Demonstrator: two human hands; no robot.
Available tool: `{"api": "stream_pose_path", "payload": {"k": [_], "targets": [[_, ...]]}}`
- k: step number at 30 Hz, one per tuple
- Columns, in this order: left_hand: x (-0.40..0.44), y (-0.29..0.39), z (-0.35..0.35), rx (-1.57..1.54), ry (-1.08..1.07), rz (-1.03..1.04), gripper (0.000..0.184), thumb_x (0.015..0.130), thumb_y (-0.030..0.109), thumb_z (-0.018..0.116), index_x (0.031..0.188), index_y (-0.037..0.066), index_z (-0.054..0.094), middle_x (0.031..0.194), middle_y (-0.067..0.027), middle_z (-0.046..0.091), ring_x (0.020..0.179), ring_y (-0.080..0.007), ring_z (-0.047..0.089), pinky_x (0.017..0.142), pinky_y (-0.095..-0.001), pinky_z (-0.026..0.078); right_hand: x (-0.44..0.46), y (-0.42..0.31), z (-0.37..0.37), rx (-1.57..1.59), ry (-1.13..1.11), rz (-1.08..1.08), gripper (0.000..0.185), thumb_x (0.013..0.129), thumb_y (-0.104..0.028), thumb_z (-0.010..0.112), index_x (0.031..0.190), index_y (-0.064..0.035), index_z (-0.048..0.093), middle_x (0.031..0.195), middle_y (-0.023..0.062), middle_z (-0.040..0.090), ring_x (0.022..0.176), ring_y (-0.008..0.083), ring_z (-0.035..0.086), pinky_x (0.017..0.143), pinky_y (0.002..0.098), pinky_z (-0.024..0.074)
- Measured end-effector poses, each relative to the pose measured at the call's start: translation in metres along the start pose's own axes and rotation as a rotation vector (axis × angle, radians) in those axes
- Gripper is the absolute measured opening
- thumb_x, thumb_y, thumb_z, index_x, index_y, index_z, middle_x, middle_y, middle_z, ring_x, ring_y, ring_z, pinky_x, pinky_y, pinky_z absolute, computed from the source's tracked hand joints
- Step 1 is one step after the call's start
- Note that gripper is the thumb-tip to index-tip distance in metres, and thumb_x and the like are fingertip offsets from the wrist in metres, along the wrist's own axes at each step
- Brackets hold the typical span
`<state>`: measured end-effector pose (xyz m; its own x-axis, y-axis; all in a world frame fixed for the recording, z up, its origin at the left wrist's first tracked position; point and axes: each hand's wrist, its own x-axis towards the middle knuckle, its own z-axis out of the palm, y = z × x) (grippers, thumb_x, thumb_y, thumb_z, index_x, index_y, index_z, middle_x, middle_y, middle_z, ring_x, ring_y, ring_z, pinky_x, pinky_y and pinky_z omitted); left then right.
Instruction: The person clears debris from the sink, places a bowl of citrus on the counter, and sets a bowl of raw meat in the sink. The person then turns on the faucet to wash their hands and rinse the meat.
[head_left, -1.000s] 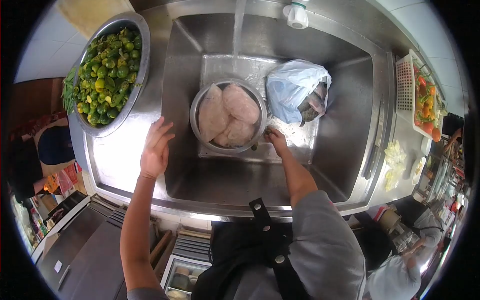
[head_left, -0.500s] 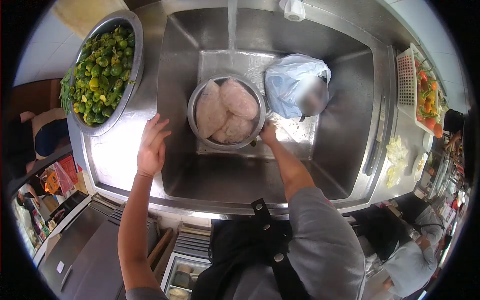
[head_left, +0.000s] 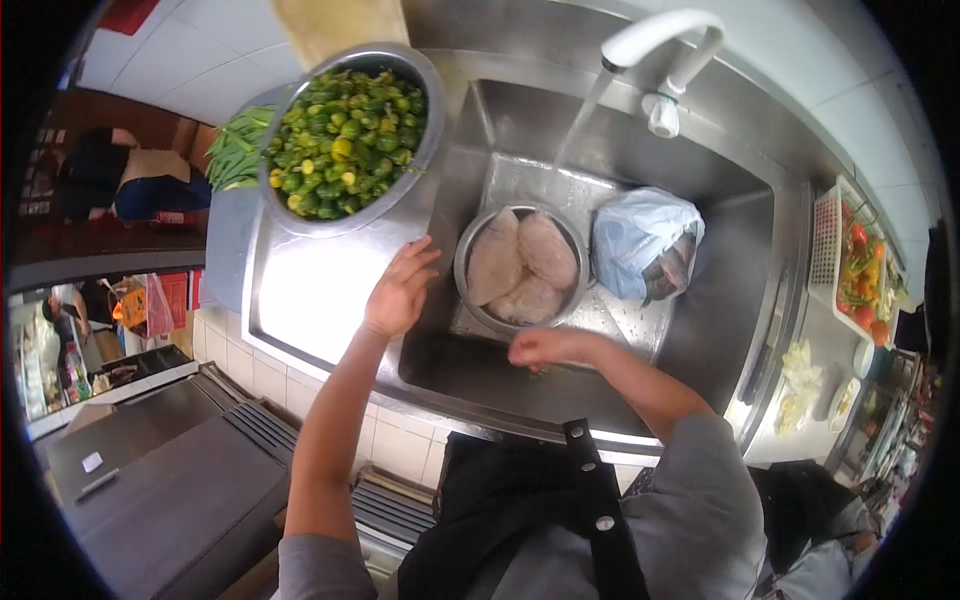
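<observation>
Steel sink [head_left: 725, 275]: smooth, deep, wet sheen on its floor. White curved faucet [head_left: 665, 30] above, a thin stream of water [head_left: 578, 130] falling behind the bowl.

Round metal bowl [head_left: 466, 285] on the sink floor, holding three smooth, pale pink, rounded pieces of meat [head_left: 545, 250]. Just right of it, a crinkled, bluish translucent plastic bag [head_left: 632, 235]; dark, glossy contents [head_left: 668, 270] show at its mouth.

On the table [head_left: 320, 290] left of the sink, a wide metal basin [head_left: 432, 120] heaped with small green citrus [head_left: 350, 150], some yellowish. Long green leaves [head_left: 240, 145] beside it. On the far right, a white perforated basket [head_left: 826, 240] of red, orange and green vegetables [head_left: 860, 270].

Left hand [head_left: 400, 290]: raised near the sink's left edge, grip loosely spread. Right hand [head_left: 540, 347]: just below the bowl, wrist bent inward, fingers curled; a small dark bit shows under the fingertips, but whether the grip pinches it, cannot tell.
</observation>
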<state>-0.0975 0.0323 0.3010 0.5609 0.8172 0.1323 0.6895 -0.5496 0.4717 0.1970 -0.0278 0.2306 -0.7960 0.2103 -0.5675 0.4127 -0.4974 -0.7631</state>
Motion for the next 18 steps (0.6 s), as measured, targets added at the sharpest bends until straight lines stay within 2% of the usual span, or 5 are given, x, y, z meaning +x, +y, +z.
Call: {"api": "stream_pose_path", "payload": {"k": [6, 10, 12, 16, 18], "targets": [[-0.002, 0.004, -0.003, 0.028, 0.004, 0.008, 0.023, 0.073, -0.006, 0.052, 0.091, 0.001, 0.063, 0.121, -0.0114, 0.057, 0.130, -0.0300, 0.040, 0.109, -0.0462, 0.034, 0.011, -0.246, -0.046, -0.510, 1.052, -0.987, 0.011, 0.085, -0.013, 0.061, 0.090, -0.0038, 0.059, 0.094, 0.0073, 0.062, 0.092, 0.0238, 0.055, 0.079, 0.0336, 0.0444], [-0.002, 0.002, -0.001, 0.031, -0.004, 0.024, 0.022, 0.073, -0.006, 0.052, 0.091, 0.001, 0.064, 0.120, -0.0111, 0.057, 0.130, -0.0295, 0.040, 0.110, -0.0453, 0.033, 0.077, -0.307, -0.087, -0.628, 1.400, -1.146, 0.025, 0.087, -0.018, 0.061, 0.107, -0.0037, 0.061, 0.107, 0.0107, 0.063, 0.107, 0.0274, 0.055, 0.088, 0.0317, 0.0443], [-0.003, 0.000, 0.001, 0.019, 0.007, -0.001, 0.021, 0.074, -0.006, 0.052, 0.090, 0.001, 0.063, 0.121, -0.0107, 0.056, 0.130, -0.0295, 0.040, 0.110, -0.0448, 0.032, 0.057, -0.279, -0.096, -0.545, 1.336, -1.142, 0.033, 0.089, -0.021, 0.060, 0.116, -0.0028, 0.058, 0.113, 0.0111, 0.062, 0.111, 0.0249, 0.055, 0.091, 0.0300, 0.0452], [-0.001, 0.003, -0.003, 0.016, -0.003, 0.002, 0.020, 0.074, -0.005, 0.052, 0.090, 0.001, 0.062, 0.121, -0.0103, 0.056, 0.130, -0.0294, 0.040, 0.111, -0.0445, 0.032, 0.030, -0.164, -0.158, 1.118, 0.872, -0.814, 0.022, 0.089, -0.013, 0.058, 0.100, 0.0058, 0.058, 0.095, 0.0115, 0.064, 0.088, 0.0236, 0.062, 0.082, 0.0317, 0.0514], [0.000, 0.004, -0.004, 0.016, -0.007, -0.008, 0.022, 0.072, -0.006, 0.052, 0.090, 0.001, 0.062, 0.121, -0.0102, 0.056, 0.130, -0.0295, 0.040, 0.111, -0.0449, 0.032, 0.016, -0.120, -0.189, 1.531, 0.641, -0.848, 0.011, 0.088, -0.006, 0.054, 0.089, 0.0046, 0.057, 0.084, 0.0117, 0.061, 0.084, 0.0235, 0.061, 0.079, 0.0316, 0.0528]]}}
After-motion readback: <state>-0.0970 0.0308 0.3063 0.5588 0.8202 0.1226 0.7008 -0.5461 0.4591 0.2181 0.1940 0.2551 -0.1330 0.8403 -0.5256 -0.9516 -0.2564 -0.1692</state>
